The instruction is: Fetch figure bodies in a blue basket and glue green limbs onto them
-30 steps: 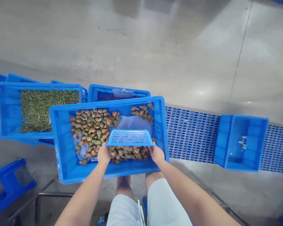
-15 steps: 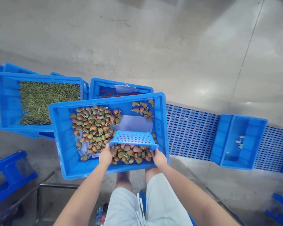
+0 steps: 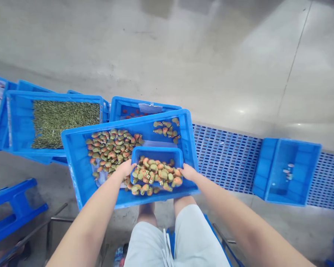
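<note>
A small blue basket [image 3: 157,149] sits within a large blue crate [image 3: 72,159], its mouth facing up towards me. Small green and orange moulded pieces [image 3: 156,172] fill it, some lying at its near edge. My left hand [image 3: 125,168] grips the basket's left end, and my right hand [image 3: 189,172] grips its right end. More such pieces [image 3: 108,148] are heaped in the crate's left half, with a small cluster [image 3: 167,129] in its far right corner. Part of a pale sheet [image 3: 160,144] shows on the crate's bottom. The fingertips are partly hidden by the rim.
To the left stands a blue crate [image 3: 19,122] of thin green pieces. Behind the large crate is another blue crate [image 3: 118,105] with reddish pieces and a paper label. A perforated blue platform [image 3: 225,157] extends right, bearing a crate [image 3: 292,146]. A blue stool [image 3: 16,207] is at lower left.
The basket has turned from tipped, mouth towards my body, to mouth up, and now holds a heap of pieces. Both hands stay on its ends. The view has shifted slightly.
</note>
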Motion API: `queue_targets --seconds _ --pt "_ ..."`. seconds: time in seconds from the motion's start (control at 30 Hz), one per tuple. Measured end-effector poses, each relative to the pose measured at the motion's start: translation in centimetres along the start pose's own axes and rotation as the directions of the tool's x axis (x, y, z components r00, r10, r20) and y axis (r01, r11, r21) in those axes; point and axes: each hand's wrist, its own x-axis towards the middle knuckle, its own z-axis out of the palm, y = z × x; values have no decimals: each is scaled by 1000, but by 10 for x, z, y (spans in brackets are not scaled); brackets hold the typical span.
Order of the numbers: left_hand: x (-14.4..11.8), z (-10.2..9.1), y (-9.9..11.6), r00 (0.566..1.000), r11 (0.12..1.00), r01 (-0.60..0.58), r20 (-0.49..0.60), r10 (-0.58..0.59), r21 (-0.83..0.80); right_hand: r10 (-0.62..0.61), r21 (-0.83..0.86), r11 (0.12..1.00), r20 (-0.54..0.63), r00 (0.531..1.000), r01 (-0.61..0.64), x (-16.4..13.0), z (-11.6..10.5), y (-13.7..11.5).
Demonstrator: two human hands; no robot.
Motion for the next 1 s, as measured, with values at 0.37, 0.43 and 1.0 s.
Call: queue_targets --seconds 0.37,0.43,1.0 --pt "-1 24 7 997 877 61 -20 -81 -477 47 57 998 -203 978 -36 25 -45 -25" --pt "-3 41 9 995 827 84 -4 -104 -556 61 52 997 -251 966 -49 23 -45 -26" --pt "-11 95 -90 872 117 98 28 -488 -988 -594 -315 795 -228 772 519 32 -10 -219"
